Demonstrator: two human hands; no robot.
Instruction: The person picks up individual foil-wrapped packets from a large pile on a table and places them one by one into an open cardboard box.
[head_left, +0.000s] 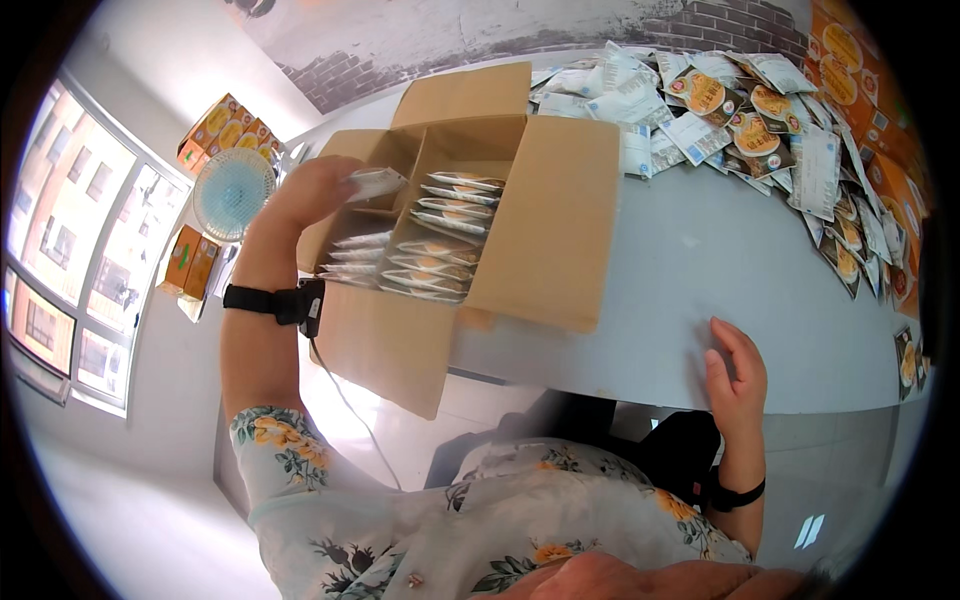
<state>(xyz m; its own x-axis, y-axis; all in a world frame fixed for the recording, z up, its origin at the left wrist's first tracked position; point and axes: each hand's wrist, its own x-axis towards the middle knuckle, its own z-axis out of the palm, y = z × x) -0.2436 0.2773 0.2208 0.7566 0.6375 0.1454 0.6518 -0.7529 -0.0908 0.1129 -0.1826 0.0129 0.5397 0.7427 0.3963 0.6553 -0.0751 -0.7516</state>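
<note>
My left hand grips a white packet at the far-left compartment of an open cardboard box. Inside, a cardboard divider separates two sides. Several packets stand in rows on the right side, and a shorter row of packets fills the near part of the left side. The box's flaps are folded outward. My right hand is above the table's front edge, fingers slightly apart, with nothing in it.
A large heap of food packets covers the table's far right. Orange printed cartons stand behind it. At the left are a fan, more orange cartons and a window. A cable hangs from my left wrist device.
</note>
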